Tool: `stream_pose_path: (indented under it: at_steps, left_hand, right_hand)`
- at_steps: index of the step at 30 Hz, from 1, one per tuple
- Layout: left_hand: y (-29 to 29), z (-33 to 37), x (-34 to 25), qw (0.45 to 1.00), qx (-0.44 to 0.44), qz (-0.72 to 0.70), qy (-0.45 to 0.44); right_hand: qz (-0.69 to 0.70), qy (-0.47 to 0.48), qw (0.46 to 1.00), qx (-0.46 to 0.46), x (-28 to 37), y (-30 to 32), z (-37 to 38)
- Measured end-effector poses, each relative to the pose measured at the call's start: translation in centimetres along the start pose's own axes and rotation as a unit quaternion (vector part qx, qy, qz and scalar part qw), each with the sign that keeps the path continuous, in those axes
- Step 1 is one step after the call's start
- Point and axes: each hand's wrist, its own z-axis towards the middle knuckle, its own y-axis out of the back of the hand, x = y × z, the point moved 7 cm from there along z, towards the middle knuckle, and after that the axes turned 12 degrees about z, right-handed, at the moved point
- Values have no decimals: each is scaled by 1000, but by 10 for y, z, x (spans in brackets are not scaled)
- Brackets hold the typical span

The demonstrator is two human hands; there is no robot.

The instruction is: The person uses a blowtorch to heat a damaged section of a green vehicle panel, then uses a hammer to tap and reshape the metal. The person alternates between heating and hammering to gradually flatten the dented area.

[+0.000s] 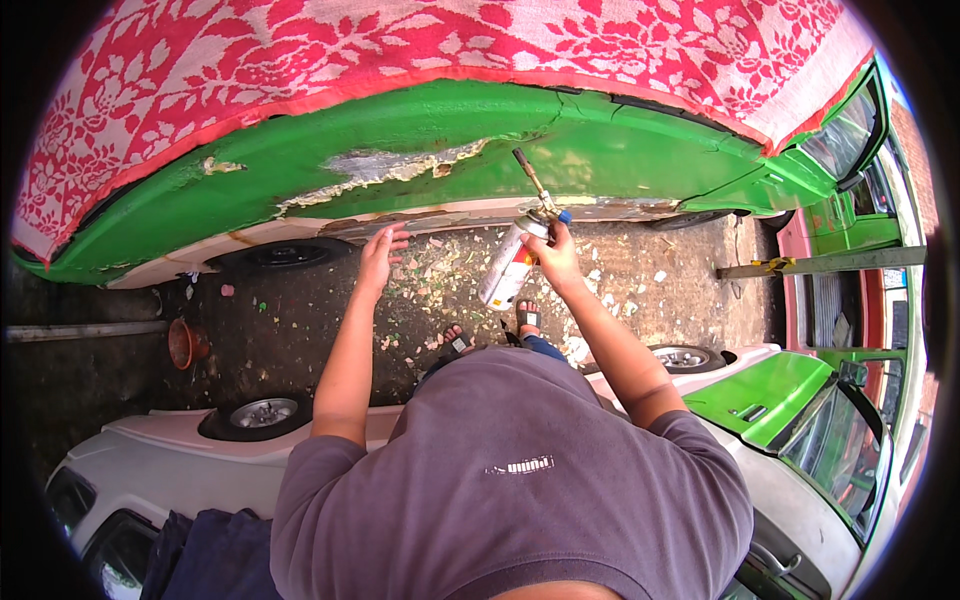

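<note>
My right hand grips a gas torch: a white and orange canister with a thin metal nozzle pointing up at the green car side panel. The nozzle tip sits close to the panel, beside a patch of flaking, peeled paint. My left hand is held out with fingers spread, empty, just below the panel's lower white sill and the peeled patch.
A red and white flowered cloth covers the car's upper part. Paint chips litter the ground by my sandalled feet. A second green and white car stands close behind me. An orange pot sits at left.
</note>
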Motion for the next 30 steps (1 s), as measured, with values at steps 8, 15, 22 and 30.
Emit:
stream_pose_path:
  at_steps: [8, 15, 22, 30]
  left_hand:
    - [12, 4, -4, 997, -59, -39, 6]
    - [7, 10, -2, 997, -58, -41, 7]
    - [10, 8, -3, 997, -65, -47, 8]
    - [15, 2, -5, 996, -68, -56, 3]
  right_hand:
    - [-26, 46, 999, -14, 24, 3, -1]
    - [-83, 5, 997, -4, 25, 3, 2]
    - [-89, 34, 995, -14, 38, -1, -1]
    - [-87, 44, 995, -17, 53, -3, -6]
